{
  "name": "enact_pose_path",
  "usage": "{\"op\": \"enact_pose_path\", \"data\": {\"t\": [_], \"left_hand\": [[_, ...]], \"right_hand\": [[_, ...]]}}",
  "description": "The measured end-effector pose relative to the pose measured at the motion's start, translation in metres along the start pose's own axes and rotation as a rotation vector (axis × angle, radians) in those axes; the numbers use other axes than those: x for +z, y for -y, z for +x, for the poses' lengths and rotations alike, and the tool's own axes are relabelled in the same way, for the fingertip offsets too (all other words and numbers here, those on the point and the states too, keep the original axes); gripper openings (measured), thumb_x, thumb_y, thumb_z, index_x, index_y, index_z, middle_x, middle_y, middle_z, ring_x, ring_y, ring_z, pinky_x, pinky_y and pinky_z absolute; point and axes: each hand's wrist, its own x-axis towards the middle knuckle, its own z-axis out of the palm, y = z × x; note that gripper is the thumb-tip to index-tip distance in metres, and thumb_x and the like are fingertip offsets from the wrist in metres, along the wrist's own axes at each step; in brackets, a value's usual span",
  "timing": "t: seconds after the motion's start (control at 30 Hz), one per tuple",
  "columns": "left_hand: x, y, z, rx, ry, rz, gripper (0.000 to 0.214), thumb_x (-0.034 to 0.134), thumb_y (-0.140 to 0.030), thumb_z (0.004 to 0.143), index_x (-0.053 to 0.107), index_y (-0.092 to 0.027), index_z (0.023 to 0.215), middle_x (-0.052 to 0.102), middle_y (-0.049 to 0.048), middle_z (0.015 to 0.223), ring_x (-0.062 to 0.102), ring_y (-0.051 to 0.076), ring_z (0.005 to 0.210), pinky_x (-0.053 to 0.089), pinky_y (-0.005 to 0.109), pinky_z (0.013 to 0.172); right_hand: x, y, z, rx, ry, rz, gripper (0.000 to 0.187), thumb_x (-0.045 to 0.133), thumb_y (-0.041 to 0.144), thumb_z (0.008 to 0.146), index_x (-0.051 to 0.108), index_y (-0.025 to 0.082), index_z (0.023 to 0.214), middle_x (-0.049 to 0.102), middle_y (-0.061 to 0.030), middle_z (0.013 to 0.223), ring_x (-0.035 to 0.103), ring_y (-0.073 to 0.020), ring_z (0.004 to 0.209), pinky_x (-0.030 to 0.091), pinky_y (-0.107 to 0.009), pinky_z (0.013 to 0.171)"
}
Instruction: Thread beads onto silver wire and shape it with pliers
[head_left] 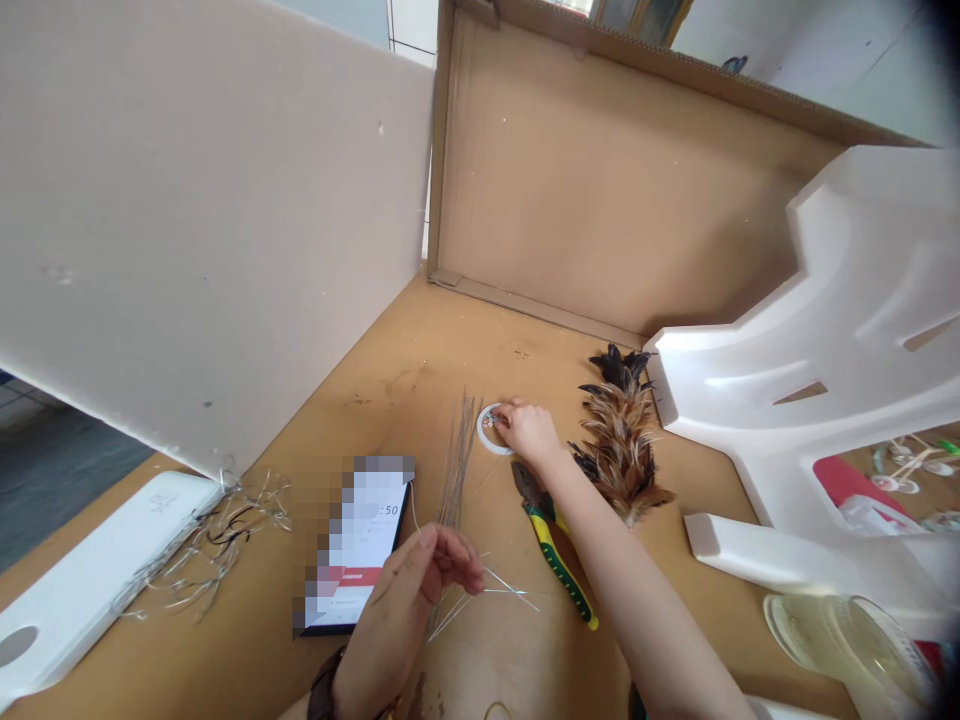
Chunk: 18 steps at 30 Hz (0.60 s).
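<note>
My right hand (529, 430) reaches forward to a small white round dish (491, 431) holding tiny beads, fingertips pinched inside it. My left hand (431, 570) sits nearer me, fingers pinched on thin metal wires (501, 588) that stick out to the right. A bundle of straight wires (459, 462) lies between the two hands. Pliers with green and yellow handles (553, 545) lie under my right forearm. A pile of brown and black feathers (621, 435) rests just right of my right hand.
A phone (358, 545) lies left of my left hand. Tangled wire scraps (217, 530) and a white plastic piece (90, 575) sit at the far left. White foam board (210, 220), cardboard wall (600, 200), a white plastic chair (847, 330) and a clear container (840, 625) surround the table.
</note>
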Motion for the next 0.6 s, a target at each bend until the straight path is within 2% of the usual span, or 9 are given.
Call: {"op": "enact_pose_path", "data": {"t": [0.17, 0.3, 0.47, 0.6], "left_hand": [[0.001, -0.002, 0.001, -0.006, -0.012, 0.004, 0.032, 0.043, -0.037, 0.085, 0.059, -0.015, 0.069, 0.061, 0.0052, 0.070, 0.057, 0.018, 0.066, 0.044, 0.031, 0.065], [0.000, -0.001, 0.001, -0.001, 0.011, 0.001, 0.031, 0.041, -0.035, 0.087, 0.059, -0.015, 0.070, 0.062, 0.0051, 0.071, 0.058, 0.017, 0.066, 0.044, 0.030, 0.065], [-0.002, -0.002, 0.000, 0.051, 0.016, -0.017, 0.032, 0.038, -0.031, 0.088, 0.060, -0.015, 0.071, 0.062, 0.0039, 0.071, 0.057, 0.016, 0.065, 0.043, 0.029, 0.066], [-0.004, -0.008, 0.001, 0.128, 0.010, -0.072, 0.031, 0.039, -0.029, 0.088, 0.060, -0.016, 0.070, 0.062, 0.0033, 0.071, 0.056, 0.015, 0.067, 0.044, 0.028, 0.066]], "right_hand": [[0.006, 0.004, -0.001, -0.022, 0.003, 0.088, 0.019, 0.044, 0.024, 0.085, 0.061, 0.019, 0.094, 0.062, -0.0096, 0.101, 0.058, -0.0203, 0.092, 0.039, -0.028, 0.079], [0.009, 0.002, -0.003, 0.014, -0.026, 0.244, 0.016, 0.048, 0.018, 0.081, 0.061, 0.016, 0.091, 0.063, -0.0120, 0.099, 0.057, -0.0214, 0.093, 0.038, -0.030, 0.082], [0.006, -0.009, -0.011, 0.089, -0.111, 0.590, 0.024, 0.051, 0.014, 0.075, 0.062, 0.015, 0.097, 0.064, -0.0099, 0.097, 0.057, -0.0184, 0.088, 0.040, -0.030, 0.081], [-0.001, -0.016, -0.038, 0.154, -0.113, 0.979, 0.033, 0.045, 0.030, 0.082, 0.059, 0.010, 0.104, 0.064, -0.0101, 0.087, 0.056, -0.0143, 0.068, 0.044, -0.028, 0.064]]}}
